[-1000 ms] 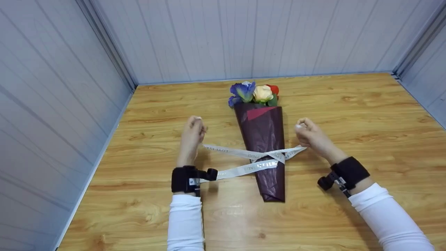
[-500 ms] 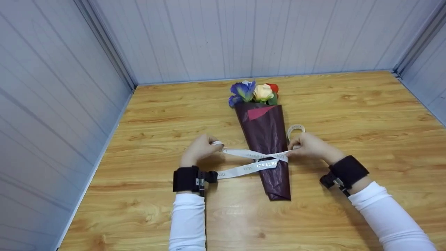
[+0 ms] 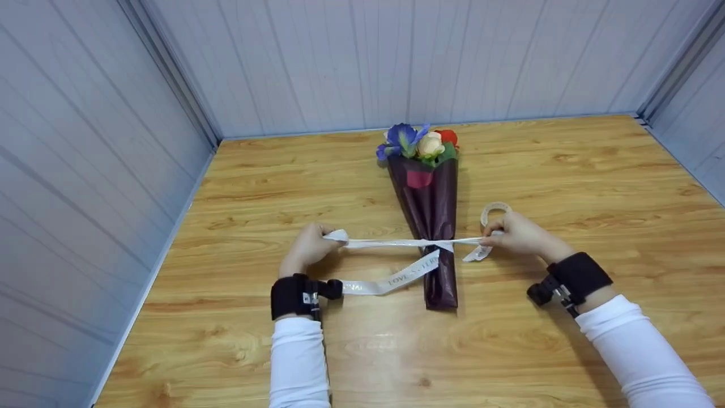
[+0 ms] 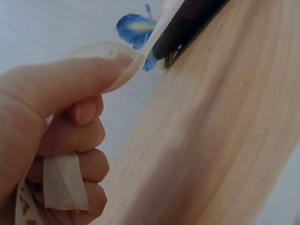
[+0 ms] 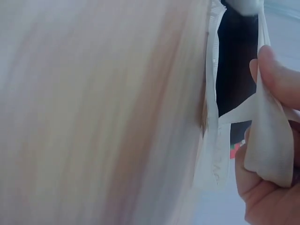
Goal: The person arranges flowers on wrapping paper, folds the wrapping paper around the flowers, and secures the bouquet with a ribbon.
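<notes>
A bouquet (image 3: pixel 408 198) wrapped in dark purple paper lies in the middle of the table, its blue, cream and red flowers toward the back wall. White lettered ribbon (image 3: pixel 385 243) crosses its lower part, cinching the paper to a narrow waist. To the left, my left hand (image 3: pixel 308 246) pinches one side between thumb and index finger; in the left wrist view, more ribbon (image 4: pixel 65 183) is tucked into the curled fingers. My right hand (image 3: pixel 518 235) pinches the other side right of the bouquet, and a ribbon fold (image 5: pixel 269 140) hangs from it in the right wrist view.
One ribbon length (image 3: pixel 391 283) trails across the table (image 3: pixel 385 362) toward the left wrist. A ribbon loop (image 3: pixel 494 208) curls beside the right hand. Pale panel walls (image 3: pixel 385 62) stand at the back and both sides. Each wrist wears a black camera strap (image 3: pixel 291 297).
My hands have come lower, then drawn the ribbon tight between them. The bouquet's wrapper has gathered inward at the ribbon, and its foot has narrowed. A ribbon loop now shows by the right hand.
</notes>
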{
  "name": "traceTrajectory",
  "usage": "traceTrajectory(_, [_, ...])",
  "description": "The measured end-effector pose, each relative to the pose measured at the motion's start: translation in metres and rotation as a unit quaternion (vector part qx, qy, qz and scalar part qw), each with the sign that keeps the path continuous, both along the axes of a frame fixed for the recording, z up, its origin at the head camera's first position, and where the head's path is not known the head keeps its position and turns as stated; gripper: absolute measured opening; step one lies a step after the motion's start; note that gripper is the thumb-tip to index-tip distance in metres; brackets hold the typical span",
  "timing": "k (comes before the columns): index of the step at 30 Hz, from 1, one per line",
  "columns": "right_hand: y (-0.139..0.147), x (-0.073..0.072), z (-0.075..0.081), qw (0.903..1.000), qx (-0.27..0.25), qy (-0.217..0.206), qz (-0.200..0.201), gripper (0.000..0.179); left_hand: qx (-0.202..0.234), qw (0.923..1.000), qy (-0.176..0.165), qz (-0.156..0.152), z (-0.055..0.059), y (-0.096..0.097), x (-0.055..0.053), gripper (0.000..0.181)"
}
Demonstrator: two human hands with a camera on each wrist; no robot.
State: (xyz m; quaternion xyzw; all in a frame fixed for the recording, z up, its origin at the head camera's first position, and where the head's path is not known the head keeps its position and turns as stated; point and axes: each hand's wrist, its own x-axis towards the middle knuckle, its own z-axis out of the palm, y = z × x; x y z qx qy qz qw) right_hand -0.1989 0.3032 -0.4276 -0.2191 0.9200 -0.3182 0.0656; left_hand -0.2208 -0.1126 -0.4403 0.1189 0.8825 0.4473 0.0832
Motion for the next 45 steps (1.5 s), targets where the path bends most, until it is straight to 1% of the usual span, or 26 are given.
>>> traceTrajectory(3, [0.004,0.000,-0.001,0.9999,0.003,0.006,-0.008,0.009,0.011,0.9999,0.001,0.010,-0.003,-0.005,0.000,0.012])
traceTrajectory(7, [0.008,-0.002,-0.003,0.9994,0.010,0.031,-0.008,0.010,0.024,0.9995,-0.015,0.016,-0.006,-0.009,0.001,0.010])
traceTrajectory(10, [0.010,-0.003,-0.005,0.9990,0.017,0.040,-0.010,0.011,0.024,0.9991,-0.028,0.022,-0.009,-0.014,0.001,0.009])
traceTrajectory(12, [0.011,-0.003,-0.006,0.9987,0.021,0.045,-0.011,0.012,0.022,0.9990,-0.030,0.026,-0.010,-0.016,0.001,0.008])
traceTrajectory(17, [0.014,-0.005,-0.008,0.9988,0.030,0.036,-0.017,0.009,0.022,0.9986,-0.029,0.037,-0.011,-0.019,0.002,0.008])
traceTrajectory(23, [0.019,-0.003,-0.010,0.9991,0.027,0.008,-0.031,0.008,0.023,0.9982,-0.025,0.048,-0.011,-0.022,0.004,0.010])
traceTrajectory(25, [0.021,-0.001,-0.010,0.9991,0.026,0.008,-0.031,0.009,0.021,0.9984,-0.023,0.048,-0.011,-0.023,0.004,0.011])
traceTrajectory(28, [0.023,0.001,-0.010,0.9987,0.039,0.027,-0.021,0.009,0.017,0.9985,-0.022,0.048,-0.012,-0.025,0.004,0.010])
traceTrajectory(32, [0.024,0.003,-0.008,0.9965,0.065,0.052,-0.011,0.010,0.001,0.9982,-0.025,0.054,-0.012,-0.025,0.003,0.009])
traceTrajectory(35, [0.024,0.003,-0.007,0.9956,0.076,0.052,-0.019,0.010,-0.020,0.9977,-0.019,0.062,-0.011,-0.022,0.000,0.012])
traceTrajectory(38, [0.021,0.004,-0.004,0.9950,0.081,0.053,-0.025,0.010,-0.049,0.9958,-0.013,0.077,-0.009,-0.019,-0.002,0.016])
traceTrajectory(42, [0.019,0.006,-0.004,0.9965,0.072,0.034,-0.026,0.011,-0.105,0.9905,-0.009,0.089,-0.006,-0.017,-0.003,0.019])
traceTrajectory(45, [0.020,0.006,-0.007,0.9976,0.061,0.011,-0.030,0.012,-0.142,0.9865,0.002,0.080,-0.003,-0.013,-0.001,0.022])
